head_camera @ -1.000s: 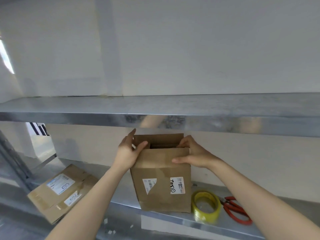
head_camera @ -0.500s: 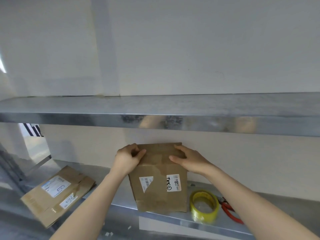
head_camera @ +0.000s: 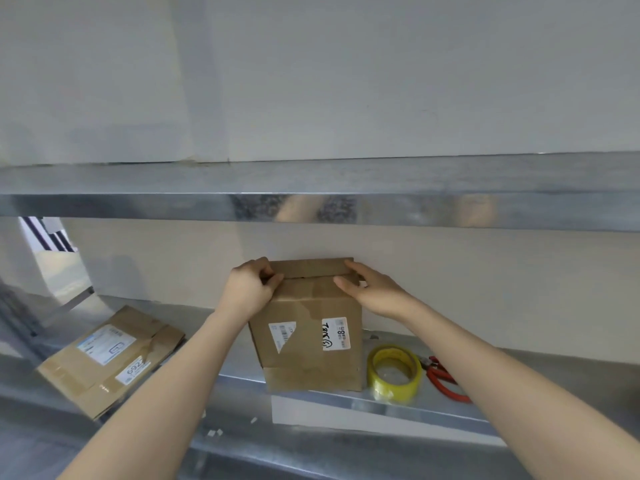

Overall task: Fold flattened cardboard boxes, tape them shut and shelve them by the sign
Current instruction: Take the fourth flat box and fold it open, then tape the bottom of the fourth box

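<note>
While both hands work its top, small brown cardboard box (head_camera: 308, 341) stands upright at frame centre, on front part of lower galvanised metal shelf (head_camera: 329, 398). Top flaps are folded down w/ a seam line visible across the top. Two white labels on front face, the right one w/ black handwriting.

Left hand (head_camera: 249, 292) is at box's top-left corner, fingers curled over the edge and gripping it, thumb on the front-facing flap. Right hand (head_camera: 374, 292) lies on top-right corner, fingers straight and pressing the flap, grasping nothing.

Yellow-tinted roll of clear tape (head_camera: 391, 389) stands just right of the box, near shelf's front edge. Red-handled cutters (head_camera: 445, 379) lie just right of the roll, partly hidden behind it.

Flattened brown cardboard box w/ white labels (head_camera: 104, 362) lies at lower left of frame, well apart from the upright box, overhanging shelf's front edge.

Upper shiny metal shelf (head_camera: 138, 206) runs across mid-frame above the hands; white wall behind.
</note>
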Demonstrator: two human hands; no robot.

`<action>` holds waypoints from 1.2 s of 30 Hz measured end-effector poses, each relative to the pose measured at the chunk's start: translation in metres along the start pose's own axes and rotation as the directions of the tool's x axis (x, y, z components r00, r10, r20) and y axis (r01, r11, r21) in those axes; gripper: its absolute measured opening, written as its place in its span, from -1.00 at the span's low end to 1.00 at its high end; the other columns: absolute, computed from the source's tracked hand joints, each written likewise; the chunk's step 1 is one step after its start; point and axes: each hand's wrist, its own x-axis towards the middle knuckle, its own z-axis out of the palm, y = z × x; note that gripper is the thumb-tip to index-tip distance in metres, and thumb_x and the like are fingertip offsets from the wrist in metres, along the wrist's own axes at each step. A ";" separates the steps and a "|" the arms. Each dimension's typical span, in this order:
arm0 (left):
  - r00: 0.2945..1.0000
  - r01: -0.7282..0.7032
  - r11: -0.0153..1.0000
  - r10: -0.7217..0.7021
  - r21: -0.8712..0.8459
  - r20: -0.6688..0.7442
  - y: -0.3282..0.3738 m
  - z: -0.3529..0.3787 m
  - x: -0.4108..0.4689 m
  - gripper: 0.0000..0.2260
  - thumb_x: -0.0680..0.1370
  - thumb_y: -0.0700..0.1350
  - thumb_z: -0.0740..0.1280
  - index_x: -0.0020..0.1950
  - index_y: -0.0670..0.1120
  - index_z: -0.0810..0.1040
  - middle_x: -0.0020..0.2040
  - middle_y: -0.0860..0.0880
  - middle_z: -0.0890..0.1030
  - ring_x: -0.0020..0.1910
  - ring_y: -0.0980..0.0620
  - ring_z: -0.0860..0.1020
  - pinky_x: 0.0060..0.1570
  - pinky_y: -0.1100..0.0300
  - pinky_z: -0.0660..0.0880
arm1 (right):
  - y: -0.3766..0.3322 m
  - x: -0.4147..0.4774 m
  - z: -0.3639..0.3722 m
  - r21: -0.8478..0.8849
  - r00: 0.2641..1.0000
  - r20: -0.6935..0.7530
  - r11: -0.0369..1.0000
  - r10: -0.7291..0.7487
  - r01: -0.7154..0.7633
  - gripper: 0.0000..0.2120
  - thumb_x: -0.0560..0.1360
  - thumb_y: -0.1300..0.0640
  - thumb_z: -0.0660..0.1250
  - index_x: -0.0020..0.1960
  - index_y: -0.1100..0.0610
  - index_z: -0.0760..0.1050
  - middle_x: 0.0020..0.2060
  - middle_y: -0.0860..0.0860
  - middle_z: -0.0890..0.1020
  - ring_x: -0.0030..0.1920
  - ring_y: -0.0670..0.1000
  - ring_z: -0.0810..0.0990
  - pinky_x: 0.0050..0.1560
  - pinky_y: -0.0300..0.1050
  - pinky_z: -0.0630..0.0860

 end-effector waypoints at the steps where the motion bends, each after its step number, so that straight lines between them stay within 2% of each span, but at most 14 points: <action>1: 1.000 -0.001 1.000 0.001 0.012 -0.004 0.000 0.001 0.000 -0.79 0.53 -0.10 0.39 -0.21 -0.13 0.42 -0.18 -0.14 0.59 -0.15 -0.12 0.53 -0.22 0.20 0.31 | 0.005 0.000 0.001 0.037 0.998 -0.052 0.999 0.025 -0.023 -0.41 0.57 -0.26 0.13 0.52 -0.04 0.18 0.39 0.02 0.42 0.36 0.07 0.42 0.26 -0.11 0.34; 6: 0.999 -0.021 0.999 0.023 0.047 -0.040 -0.001 0.006 -0.001 -0.82 0.54 -0.10 0.36 -0.14 -0.20 0.51 -0.17 -0.13 0.57 -0.14 -0.14 0.52 -0.18 0.13 0.38 | 0.053 -0.007 0.004 0.026 0.962 -0.226 0.988 0.156 -0.154 -0.73 0.63 0.06 0.09 0.20 0.16 0.45 0.14 0.13 0.58 0.09 0.12 0.56 0.08 -0.07 0.47; 11: 0.992 -0.091 0.992 0.098 0.084 -0.080 -0.001 0.011 0.001 -0.83 0.53 -0.16 0.37 -0.18 -0.24 0.56 -0.19 -0.17 0.56 -0.16 -0.18 0.51 -0.18 0.13 0.36 | 0.101 -0.021 0.030 -0.538 0.945 0.186 0.833 0.271 -0.133 -0.73 0.48 0.27 0.20 0.14 0.15 0.52 0.08 0.13 0.58 0.19 0.16 0.54 -0.13 -0.26 0.42; 13: 0.989 -0.104 0.988 0.115 0.114 -0.094 0.001 0.012 -0.001 -0.84 0.54 -0.15 0.36 -0.16 -0.23 0.57 -0.18 -0.16 0.58 -0.17 -0.17 0.52 -0.21 0.14 0.34 | 0.112 -0.026 0.042 -0.622 0.896 0.285 0.777 0.341 -0.098 -0.70 0.50 0.21 0.22 0.20 0.05 0.53 0.10 0.06 0.58 0.19 0.16 0.51 0.08 -0.20 0.42; 15: 0.985 -0.113 0.982 0.131 0.153 -0.111 0.001 0.012 -0.003 -0.84 0.56 -0.14 0.34 -0.14 -0.22 0.58 -0.18 -0.16 0.59 -0.17 -0.17 0.53 -0.23 0.15 0.30 | 0.120 -0.029 0.047 -0.689 0.894 0.265 0.720 0.360 -0.086 -0.85 0.50 0.14 0.23 -0.15 -0.08 0.49 -0.19 -0.07 0.51 0.04 0.14 0.44 0.31 -0.06 0.30; 17: 0.984 -0.103 0.979 0.126 0.176 -0.124 0.000 0.013 -0.003 -0.84 0.56 -0.13 0.34 -0.12 -0.22 0.59 -0.16 -0.16 0.60 -0.15 -0.18 0.53 -0.24 0.15 0.29 | 0.123 -0.027 0.045 -0.733 0.914 0.260 0.680 0.311 -0.023 -0.78 0.49 0.08 0.28 -0.32 -0.02 0.36 -0.35 -0.09 0.41 -0.09 0.08 0.42 0.38 0.00 0.18; 19: 0.982 -0.109 0.976 0.135 0.189 -0.130 0.000 0.012 -0.004 -0.86 0.56 -0.13 0.34 -0.08 -0.19 0.61 -0.14 -0.14 0.62 -0.13 -0.18 0.56 -0.23 0.14 0.32 | 0.117 -0.026 0.036 -0.697 0.925 0.282 0.716 0.256 0.014 -0.92 0.51 0.04 0.30 -0.16 -0.01 0.49 -0.23 -0.05 0.55 -0.05 0.06 0.51 0.27 -0.06 0.30; 22: 0.978 -0.153 0.980 0.169 0.129 -0.123 0.001 0.012 -0.003 -0.93 0.54 -0.19 0.36 -0.01 -0.15 0.61 -0.10 -0.08 0.67 -0.11 -0.14 0.61 -0.16 0.13 0.46 | 0.101 -0.019 0.007 -0.496 0.978 0.126 0.864 0.164 -0.081 -0.77 0.54 -0.02 0.27 0.05 0.12 0.53 0.06 0.10 0.61 0.07 0.09 0.56 -0.10 -0.17 0.38; 25: 0.976 -0.175 0.982 0.182 0.068 -0.116 0.000 0.013 -0.004 -0.87 0.51 -0.27 0.36 0.04 -0.13 0.58 -0.08 -0.03 0.69 -0.10 -0.14 0.63 -0.13 0.07 0.54 | 0.067 -0.021 -0.030 -0.135 0.984 -0.155 0.985 0.083 -0.104 -0.81 0.56 -0.04 0.28 -0.09 0.08 0.48 -0.11 0.04 0.63 -0.12 0.00 0.61 -0.23 -0.21 0.41; 27: 0.970 -0.200 0.976 0.209 0.086 -0.123 -0.001 0.013 -0.004 -0.88 0.54 -0.26 0.32 0.06 -0.13 0.53 -0.16 -0.05 0.69 -0.18 -0.16 0.63 -0.21 0.08 0.52 | 0.041 -0.026 -0.046 0.023 0.962 -0.274 0.999 -0.019 0.027 -0.86 0.56 -0.01 0.30 0.05 0.03 0.48 -0.09 -0.02 0.61 -0.10 -0.02 0.61 -0.16 -0.23 0.48; 29: 0.966 -0.225 0.968 0.236 0.110 -0.107 -0.001 0.011 -0.005 -0.94 0.62 -0.15 0.21 0.06 -0.11 0.44 -0.31 -0.09 0.59 -0.29 -0.21 0.58 -0.26 0.06 0.48 | 0.015 -0.030 -0.049 -0.001 0.936 -0.321 0.988 -0.144 0.152 -0.78 0.55 0.00 0.32 0.18 -0.01 0.53 -0.05 -0.06 0.63 -0.02 0.00 0.60 0.04 -0.11 0.50; 31: 0.961 -0.265 0.959 0.272 0.101 -0.058 0.002 0.008 -0.008 -0.80 0.64 0.04 0.12 0.02 -0.08 0.35 -0.37 -0.02 0.47 -0.33 -0.19 0.52 -0.28 0.07 0.43 | -0.008 -0.031 -0.044 -0.117 0.923 -0.313 0.973 -0.225 0.197 -0.93 0.54 -0.03 0.31 0.00 -0.17 0.54 -0.13 -0.17 0.63 -0.02 -0.03 0.57 0.17 -0.07 0.40; 33: 0.954 -0.296 0.946 0.300 0.131 -0.011 0.007 0.003 -0.011 -0.58 0.56 0.31 0.01 0.00 -0.04 0.30 -0.32 0.02 0.47 -0.31 -0.12 0.52 -0.30 0.08 0.41 | -0.030 -0.028 -0.032 -0.211 0.924 -0.275 0.954 -0.266 0.212 -0.86 0.54 -0.08 0.29 -0.21 -0.17 0.45 -0.29 -0.19 0.55 -0.09 -0.05 0.50 0.14 -0.07 0.25; 36: 0.941 -0.330 0.920 0.337 0.211 0.003 0.009 0.002 -0.014 -0.28 0.35 0.55 -0.26 0.02 -0.01 0.26 -0.22 -0.02 0.56 -0.25 -0.09 0.57 -0.31 0.09 0.46 | -0.050 -0.016 -0.011 -0.285 0.926 -0.238 0.933 -0.291 0.220 -0.83 0.52 -0.20 0.25 -0.05 -0.13 0.50 -0.30 -0.15 0.45 -0.10 -0.06 0.37 0.02 -0.09 0.12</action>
